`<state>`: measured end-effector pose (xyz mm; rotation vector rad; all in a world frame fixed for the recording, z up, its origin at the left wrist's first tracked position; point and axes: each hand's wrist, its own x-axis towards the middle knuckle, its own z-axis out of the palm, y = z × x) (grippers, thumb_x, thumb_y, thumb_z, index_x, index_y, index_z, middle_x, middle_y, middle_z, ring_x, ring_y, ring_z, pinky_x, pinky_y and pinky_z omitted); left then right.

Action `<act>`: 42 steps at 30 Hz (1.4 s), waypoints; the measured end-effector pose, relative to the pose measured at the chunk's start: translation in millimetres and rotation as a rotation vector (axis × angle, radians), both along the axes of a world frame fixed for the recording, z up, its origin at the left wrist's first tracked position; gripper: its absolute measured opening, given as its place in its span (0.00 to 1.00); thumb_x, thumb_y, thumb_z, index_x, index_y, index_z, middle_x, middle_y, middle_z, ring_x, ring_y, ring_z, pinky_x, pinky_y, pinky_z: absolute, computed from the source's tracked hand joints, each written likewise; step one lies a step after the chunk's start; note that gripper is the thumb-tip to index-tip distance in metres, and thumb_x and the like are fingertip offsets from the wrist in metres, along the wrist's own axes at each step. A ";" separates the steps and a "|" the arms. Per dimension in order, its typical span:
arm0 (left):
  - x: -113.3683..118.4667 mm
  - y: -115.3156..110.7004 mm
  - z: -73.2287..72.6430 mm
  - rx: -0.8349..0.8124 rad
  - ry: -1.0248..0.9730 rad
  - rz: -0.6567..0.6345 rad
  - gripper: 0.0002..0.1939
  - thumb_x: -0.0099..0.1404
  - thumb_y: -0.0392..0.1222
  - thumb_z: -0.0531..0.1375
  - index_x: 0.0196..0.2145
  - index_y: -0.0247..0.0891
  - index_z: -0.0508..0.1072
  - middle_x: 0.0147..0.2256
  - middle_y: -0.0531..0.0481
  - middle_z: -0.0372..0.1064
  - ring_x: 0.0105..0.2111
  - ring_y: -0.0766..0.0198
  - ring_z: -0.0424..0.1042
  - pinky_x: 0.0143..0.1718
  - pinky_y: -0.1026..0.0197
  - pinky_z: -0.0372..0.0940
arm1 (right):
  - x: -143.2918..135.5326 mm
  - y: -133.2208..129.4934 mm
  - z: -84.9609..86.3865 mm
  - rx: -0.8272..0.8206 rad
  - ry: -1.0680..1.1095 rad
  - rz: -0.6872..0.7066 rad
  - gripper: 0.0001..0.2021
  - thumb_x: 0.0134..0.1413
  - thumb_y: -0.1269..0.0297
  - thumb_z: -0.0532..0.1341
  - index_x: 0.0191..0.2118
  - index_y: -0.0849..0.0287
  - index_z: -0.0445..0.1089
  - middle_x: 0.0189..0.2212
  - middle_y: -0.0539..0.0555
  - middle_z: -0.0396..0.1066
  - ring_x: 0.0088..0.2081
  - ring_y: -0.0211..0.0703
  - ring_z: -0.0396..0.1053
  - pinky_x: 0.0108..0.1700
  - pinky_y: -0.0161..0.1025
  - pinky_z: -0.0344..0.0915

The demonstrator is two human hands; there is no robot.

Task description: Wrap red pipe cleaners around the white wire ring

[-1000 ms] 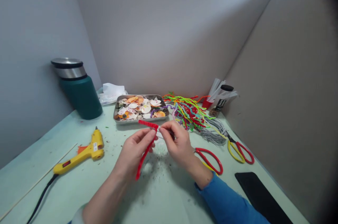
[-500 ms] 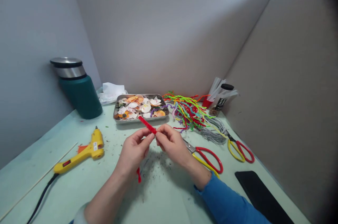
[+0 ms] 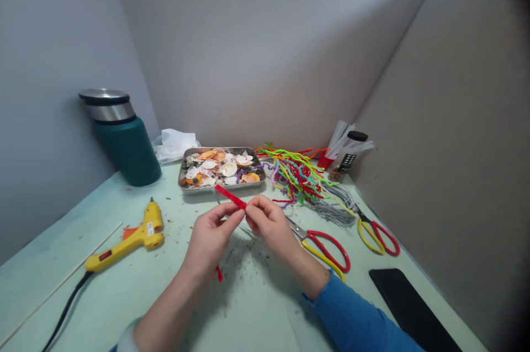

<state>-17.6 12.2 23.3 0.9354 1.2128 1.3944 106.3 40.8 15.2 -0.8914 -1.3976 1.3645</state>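
Between my two hands is a red pipe cleaner (image 3: 231, 197), held above the middle of the table. My left hand (image 3: 213, 230) pinches it between thumb and forefinger, and a red end (image 3: 219, 273) hangs out below that hand. Close against it, my right hand (image 3: 267, 225) grips the same pipe cleaner with thumb and fingertips. One straight length points up and left toward the shell tray; the middle part is hidden by my fingers. Scissors (image 3: 323, 250) with red and yellow handles lie beside and partly behind my right hand.
A metal tray (image 3: 221, 190) of shells stands behind my hands. Tangled coloured pipe cleaners (image 3: 296, 175), grey wire (image 3: 335, 208) and more scissors (image 3: 376, 236) lie right. A yellow glue gun (image 3: 128, 244) and green bottle (image 3: 126, 147) are left; a black phone-like slab (image 3: 409, 302) lies front right.
The upper length of the red pipe cleaner has tipped slightly further left and down. Its hanging lower end has risen a little. Both hands keep their pinch, almost in place.
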 end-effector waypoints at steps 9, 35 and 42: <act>-1.3 1.2 -2.8 0.042 0.212 0.023 0.13 0.50 0.47 0.65 0.32 0.37 0.80 0.17 0.53 0.67 0.20 0.66 0.63 0.20 0.65 0.53 | 1.4 1.7 1.4 -0.102 0.112 0.073 0.13 0.50 0.58 0.60 0.24 0.59 0.59 0.15 0.41 0.55 0.16 0.29 0.48 0.18 0.30 0.44; -6.4 3.6 -8.4 -0.018 -0.083 -0.145 0.12 0.53 0.45 0.64 0.31 0.35 0.72 0.16 0.58 0.58 0.17 0.74 0.50 0.18 0.68 0.45 | 10.5 8.4 -1.5 -0.166 0.174 0.244 0.11 0.52 0.60 0.61 0.26 0.61 0.64 0.19 0.47 0.65 0.20 0.30 0.59 0.24 0.31 0.52; -7.7 4.2 -7.8 0.094 0.071 -0.128 0.07 0.55 0.42 0.63 0.29 0.35 0.74 0.22 0.55 0.65 0.20 0.72 0.56 0.23 0.67 0.52 | 15.1 9.4 -0.3 -0.194 0.177 0.309 0.12 0.52 0.60 0.62 0.25 0.62 0.65 0.20 0.48 0.66 0.21 0.30 0.59 0.25 0.31 0.52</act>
